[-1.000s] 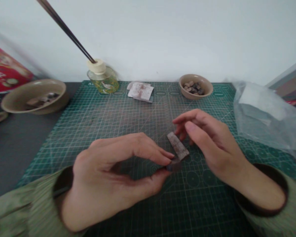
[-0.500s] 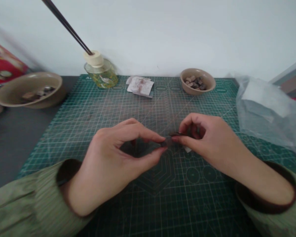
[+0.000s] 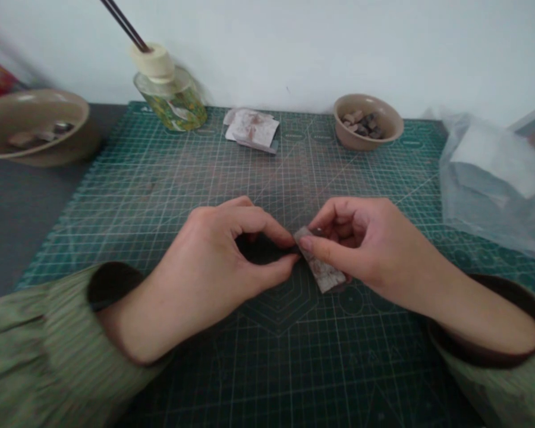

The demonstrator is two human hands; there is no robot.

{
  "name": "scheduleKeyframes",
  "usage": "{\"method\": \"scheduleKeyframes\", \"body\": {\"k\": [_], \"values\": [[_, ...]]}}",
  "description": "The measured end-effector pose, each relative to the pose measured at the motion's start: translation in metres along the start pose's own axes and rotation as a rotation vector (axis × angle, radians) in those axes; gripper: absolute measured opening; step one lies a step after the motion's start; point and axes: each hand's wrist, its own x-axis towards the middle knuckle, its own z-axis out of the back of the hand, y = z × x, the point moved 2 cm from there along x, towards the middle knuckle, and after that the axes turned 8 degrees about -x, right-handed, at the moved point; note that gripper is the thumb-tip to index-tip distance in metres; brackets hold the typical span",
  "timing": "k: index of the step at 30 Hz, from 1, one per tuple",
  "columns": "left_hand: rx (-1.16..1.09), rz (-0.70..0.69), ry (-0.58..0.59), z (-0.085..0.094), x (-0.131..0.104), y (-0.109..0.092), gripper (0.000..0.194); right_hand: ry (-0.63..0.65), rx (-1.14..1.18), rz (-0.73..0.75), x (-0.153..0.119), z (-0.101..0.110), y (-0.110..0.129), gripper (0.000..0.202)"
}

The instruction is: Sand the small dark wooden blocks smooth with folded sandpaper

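Observation:
My left hand (image 3: 209, 261) pinches a small dark piece (image 3: 296, 250) between thumb and index finger; most of it is hidden by the fingertips. Closed on a folded piece of sandpaper (image 3: 324, 272), my right hand (image 3: 370, 244) has its thumb flat on the pale, brown-stained face. The sandpaper's upper left edge meets the small piece, and the two hands nearly touch above the green cutting mat (image 3: 267, 368).
Behind the hands lie stained sandpaper sheets (image 3: 252, 129) and a small bowl (image 3: 365, 142) of little brown and grey pieces. A reed diffuser (image 3: 172, 98) stands back left, beside a larger bowl (image 3: 66, 148). A clear plastic bag (image 3: 485, 196) lies at right.
My right hand has turned the sandpaper so its stained face shows, and brought it left against the small piece. The view has shifted, with the background higher in the picture.

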Motion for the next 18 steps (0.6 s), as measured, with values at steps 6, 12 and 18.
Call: {"method": "scheduleKeyframes", "body": {"k": [6,12,18], "values": [[0.020,0.024,0.003,-0.0012,0.0006,-0.0010,0.011,-0.011,0.025,-0.028,-0.0009,-0.0027,-0.0009,0.026],[0.006,0.030,0.008,-0.0016,0.0003,-0.0008,0.010,0.002,0.014,-0.055,-0.0004,-0.0043,0.0001,0.024],[0.011,0.096,0.022,-0.0005,0.0009,-0.0027,0.010,-0.010,0.023,-0.056,0.0007,-0.0053,0.0006,0.026]]}}
